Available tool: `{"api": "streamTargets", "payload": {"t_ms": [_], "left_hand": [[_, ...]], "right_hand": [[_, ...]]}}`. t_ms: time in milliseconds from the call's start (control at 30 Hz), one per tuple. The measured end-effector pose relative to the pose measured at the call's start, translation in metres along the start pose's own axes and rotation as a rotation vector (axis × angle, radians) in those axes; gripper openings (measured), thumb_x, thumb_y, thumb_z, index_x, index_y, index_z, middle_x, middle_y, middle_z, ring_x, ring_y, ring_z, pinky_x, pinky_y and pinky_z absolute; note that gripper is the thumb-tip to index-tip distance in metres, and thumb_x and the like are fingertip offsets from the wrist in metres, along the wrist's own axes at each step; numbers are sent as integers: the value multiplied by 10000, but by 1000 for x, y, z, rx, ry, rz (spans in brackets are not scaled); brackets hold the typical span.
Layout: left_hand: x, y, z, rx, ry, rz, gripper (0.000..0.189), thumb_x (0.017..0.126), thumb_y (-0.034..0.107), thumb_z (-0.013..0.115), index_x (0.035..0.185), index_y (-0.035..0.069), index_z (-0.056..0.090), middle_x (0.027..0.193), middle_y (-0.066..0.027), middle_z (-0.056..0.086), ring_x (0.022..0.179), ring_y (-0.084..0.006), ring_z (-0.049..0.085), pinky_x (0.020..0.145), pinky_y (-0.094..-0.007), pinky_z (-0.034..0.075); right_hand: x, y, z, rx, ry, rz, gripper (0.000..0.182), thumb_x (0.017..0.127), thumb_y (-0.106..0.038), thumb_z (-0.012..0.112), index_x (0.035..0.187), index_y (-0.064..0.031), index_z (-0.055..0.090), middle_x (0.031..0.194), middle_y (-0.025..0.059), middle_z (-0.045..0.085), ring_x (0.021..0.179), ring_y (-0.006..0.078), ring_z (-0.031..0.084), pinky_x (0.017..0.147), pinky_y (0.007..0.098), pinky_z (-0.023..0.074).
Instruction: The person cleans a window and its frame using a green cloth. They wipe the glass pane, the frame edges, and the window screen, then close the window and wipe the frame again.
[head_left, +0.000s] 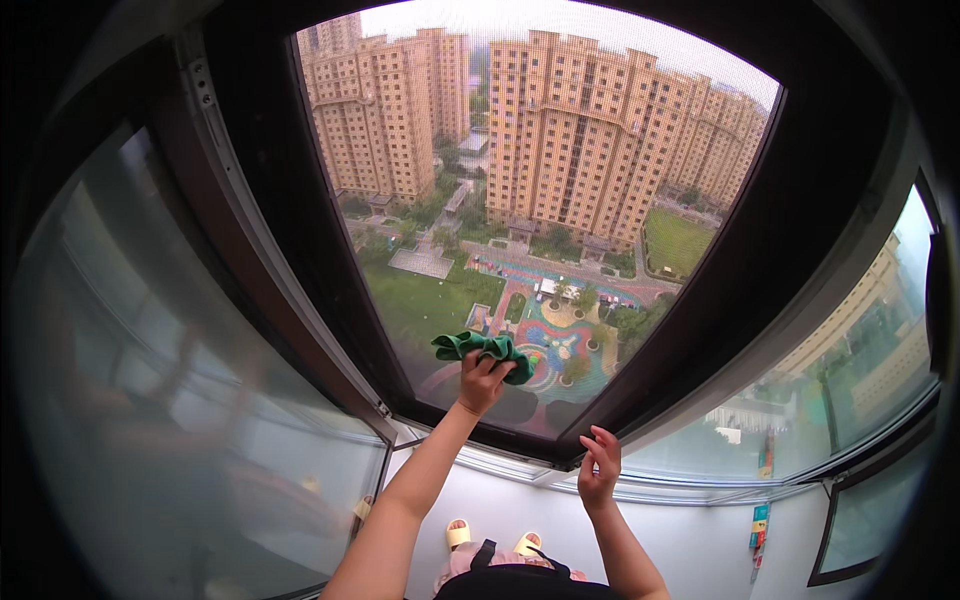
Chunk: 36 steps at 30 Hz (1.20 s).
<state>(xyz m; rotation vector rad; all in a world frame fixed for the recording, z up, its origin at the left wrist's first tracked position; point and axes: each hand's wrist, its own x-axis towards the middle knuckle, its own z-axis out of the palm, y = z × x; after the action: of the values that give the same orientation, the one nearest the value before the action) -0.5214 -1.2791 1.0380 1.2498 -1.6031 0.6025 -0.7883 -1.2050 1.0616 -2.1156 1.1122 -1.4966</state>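
Observation:
A crumpled green cloth (487, 351) is bunched under the fingers of my left hand (482, 386), against the lower part of a mesh window screen (420, 330). The screen sits in a dark frame (675, 330), and tall apartment buildings and a colourful playground show through it. My right hand (600, 465) is beside the frame's lower right corner, its fingers loosely bent and apart. Nothing is visible in that hand. Whether its fingertips touch the frame cannot be made out.
At the left stands a glass window sash (187, 420) with a dark frame, swung inward. Another glass pane (810, 405) curves along the right. Below are my yellow slippers (458, 532) and a white wall (675, 540). Small colourful packets (759, 529) are at the lower right.

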Motion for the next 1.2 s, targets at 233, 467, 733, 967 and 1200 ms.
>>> {"api": "streamTargets", "payload": {"t_ms": [233,467,733,967,1200], "left_hand": [[-43,-8,-25,-102,-364,-52,263,668,23,587,852,179,691,950,12,582,939,-264,495,853,-401,415],[202,-24,-144,142,486,30,458,618,-73,503,980,164,656,1000,-61,563,957,-313,487,860,-431,365],[140,-32,-71,45,359,-100,334,610,-57,500,847,153,606,962,-81,543,986,-369,435,859,-470,360],[-89,-31,1,-16,-356,-317,148,690,53,604,765,162,671,910,-36,583,991,-307,475,889,-419,404],[75,-38,-96,-49,248,-230,321,673,-58,493,892,124,640,932,-92,541,933,-321,476,864,-419,381]], "right_hand": [[-4,-12,2,-9,-28,11,305,753,124,481,944,-32,660,1119,144,570,1015,288,550,871,350,455],[1,-22,22,35,-41,-54,331,691,119,506,941,-34,660,1115,131,567,1052,283,535,872,358,444],[-3,-23,29,20,-67,-29,345,681,127,504,943,-33,662,1110,132,570,1037,285,540,877,363,444],[-12,-26,30,-2,-79,-15,346,677,128,502,940,-31,662,1101,140,570,1024,290,546,866,361,455],[-13,-24,41,13,-81,-20,340,684,123,505,943,-33,661,1102,139,569,1035,291,540,865,363,452]]}}
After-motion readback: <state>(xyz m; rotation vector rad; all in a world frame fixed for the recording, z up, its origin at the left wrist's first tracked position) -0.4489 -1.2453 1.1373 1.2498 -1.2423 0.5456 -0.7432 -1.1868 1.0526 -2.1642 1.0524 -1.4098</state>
